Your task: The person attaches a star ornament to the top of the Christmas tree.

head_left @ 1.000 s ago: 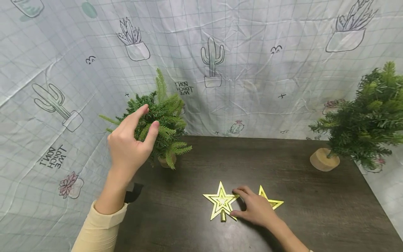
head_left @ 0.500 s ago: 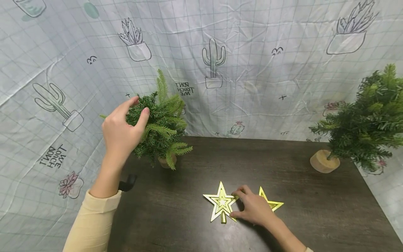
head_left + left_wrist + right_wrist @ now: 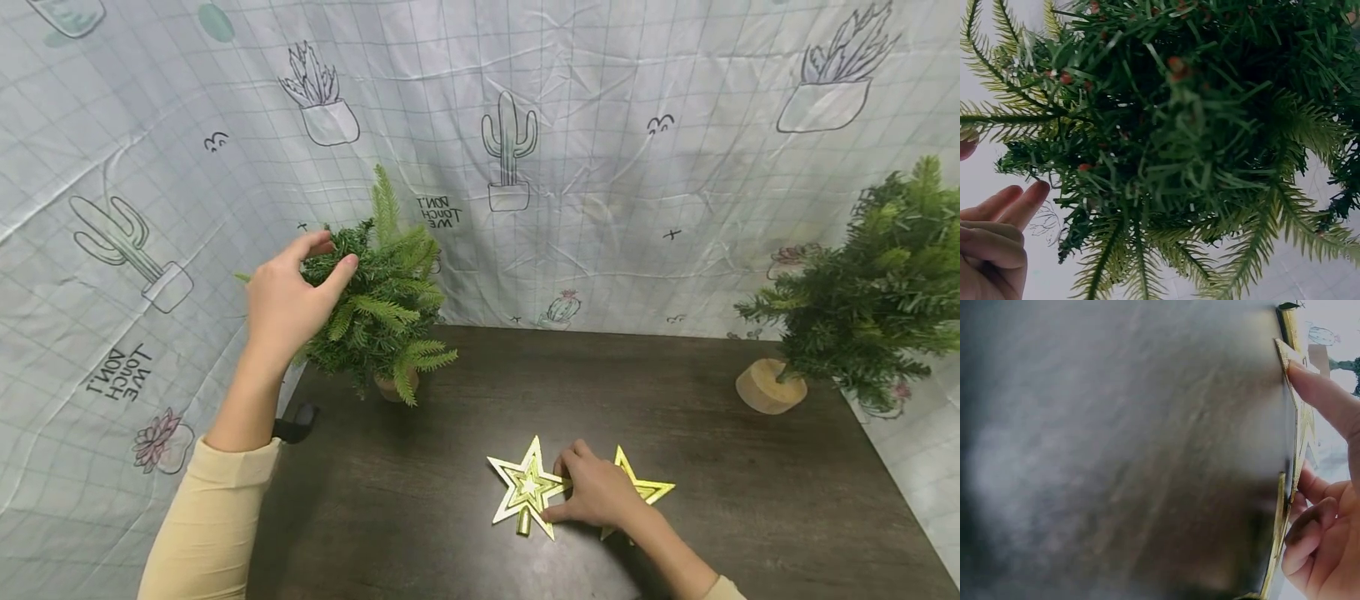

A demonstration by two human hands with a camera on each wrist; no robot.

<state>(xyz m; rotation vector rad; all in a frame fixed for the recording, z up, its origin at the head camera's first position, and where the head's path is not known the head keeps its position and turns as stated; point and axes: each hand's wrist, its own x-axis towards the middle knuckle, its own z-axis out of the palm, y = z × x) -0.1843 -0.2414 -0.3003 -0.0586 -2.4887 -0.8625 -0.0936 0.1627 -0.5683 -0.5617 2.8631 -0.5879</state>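
My left hand is raised beside the upper left of a small artificial Christmas tree, thumb and fingers apart. In the left wrist view, its fingers lie close to the green branches and hold nothing. At the middle front, my right hand pinches a gold star tree topper between thumb and fingers at its right-hand points. The star lies low over the dark table, its socket towards the front. From the right wrist, the star shows edge-on. A second gold star is partly hidden behind the right hand.
A second small tree on a round wooden base leans at the right of the dark wooden table. Behind and left hangs a pale cloth printed with cacti, close beside the left tree.
My left hand has moved left and slightly up at the tree. In my right hand, the near star has turned slightly, its socket swinging left.
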